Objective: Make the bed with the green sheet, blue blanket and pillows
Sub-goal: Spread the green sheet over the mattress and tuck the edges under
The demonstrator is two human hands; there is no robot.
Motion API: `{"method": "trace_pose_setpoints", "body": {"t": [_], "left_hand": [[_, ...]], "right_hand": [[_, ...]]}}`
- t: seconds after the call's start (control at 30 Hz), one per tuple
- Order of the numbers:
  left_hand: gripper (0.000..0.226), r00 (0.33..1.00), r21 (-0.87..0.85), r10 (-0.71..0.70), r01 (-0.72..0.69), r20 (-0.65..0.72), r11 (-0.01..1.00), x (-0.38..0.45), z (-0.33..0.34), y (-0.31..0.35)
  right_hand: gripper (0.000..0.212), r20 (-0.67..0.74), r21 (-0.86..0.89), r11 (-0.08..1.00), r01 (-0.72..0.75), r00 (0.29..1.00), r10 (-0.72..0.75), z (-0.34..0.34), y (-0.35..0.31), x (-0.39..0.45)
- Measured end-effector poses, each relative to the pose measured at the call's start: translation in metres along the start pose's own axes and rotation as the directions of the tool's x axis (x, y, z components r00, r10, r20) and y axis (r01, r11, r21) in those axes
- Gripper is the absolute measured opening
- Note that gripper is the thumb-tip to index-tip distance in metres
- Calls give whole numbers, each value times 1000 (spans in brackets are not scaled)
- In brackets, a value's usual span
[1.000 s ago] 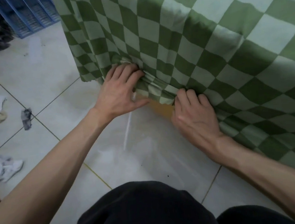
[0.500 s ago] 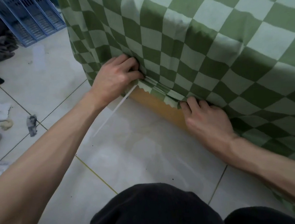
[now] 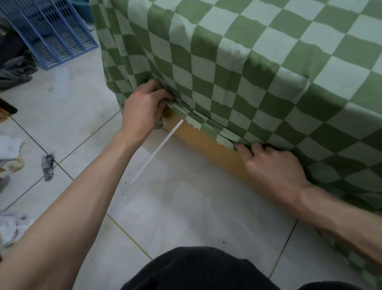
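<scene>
The green checked sheet covers the mattress and hangs down its near side. Its lower edge is bunched into folds between the mattress and the wooden bed frame. My left hand grips the gathered hem near the bed's corner, fingers curled into the folds. My right hand is further right along the same edge, its fingertips pushed under the sheet's fold, so they are hidden. No blue blanket or pillows are in view.
White tiled floor lies below me, with a thin white stick on it by the frame. Blue plastic racks stand at the back left. Crumpled paper scraps and dark clothes litter the left side.
Both hands have lifted the sheet's hem from floor level up to the mattress edge and moved apart, baring the wooden frame. The view has shifted so more of the bed top shows.
</scene>
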State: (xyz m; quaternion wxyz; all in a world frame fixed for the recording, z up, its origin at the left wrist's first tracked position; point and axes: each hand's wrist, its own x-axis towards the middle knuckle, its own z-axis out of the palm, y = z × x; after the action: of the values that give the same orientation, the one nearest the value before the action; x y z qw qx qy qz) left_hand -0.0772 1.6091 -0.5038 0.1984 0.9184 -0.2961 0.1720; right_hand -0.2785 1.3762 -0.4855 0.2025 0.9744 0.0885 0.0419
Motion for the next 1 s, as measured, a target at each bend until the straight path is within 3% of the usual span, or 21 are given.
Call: {"method": "trace_pose_setpoints", "body": {"t": [0.3, 0.53, 0.63, 0.7, 0.83, 1.0], "left_hand": [[17, 998, 128, 60, -64, 35, 990, -12, 12, 6], [35, 992, 365, -126, 124, -20, 923, -28, 27, 14], [44, 950, 429, -311, 275, 16, 860, -20, 20, -6], [40, 926, 433, -376, 322, 42, 842, -6, 17, -25], [24, 949, 416, -308, 252, 73, 874, 26, 13, -48], [28, 974, 215, -225, 226, -33, 950, 37, 1, -66]], "right_hand": [[44, -71, -75, 997, 28, 997, -33, 8, -5, -10], [50, -146, -48, 997, -56, 988, 49, 20, -14, -23], [45, -161, -26, 998, -62, 985, 57, 25, -15, -25], [42, -151, -19, 997, -74, 986, 70, 27, -16, -27], [38, -149, -19, 998, -66, 987, 63, 30, -15, -27], [35, -151, -7, 998, -58, 987, 56, 21, -11, -21]]}}
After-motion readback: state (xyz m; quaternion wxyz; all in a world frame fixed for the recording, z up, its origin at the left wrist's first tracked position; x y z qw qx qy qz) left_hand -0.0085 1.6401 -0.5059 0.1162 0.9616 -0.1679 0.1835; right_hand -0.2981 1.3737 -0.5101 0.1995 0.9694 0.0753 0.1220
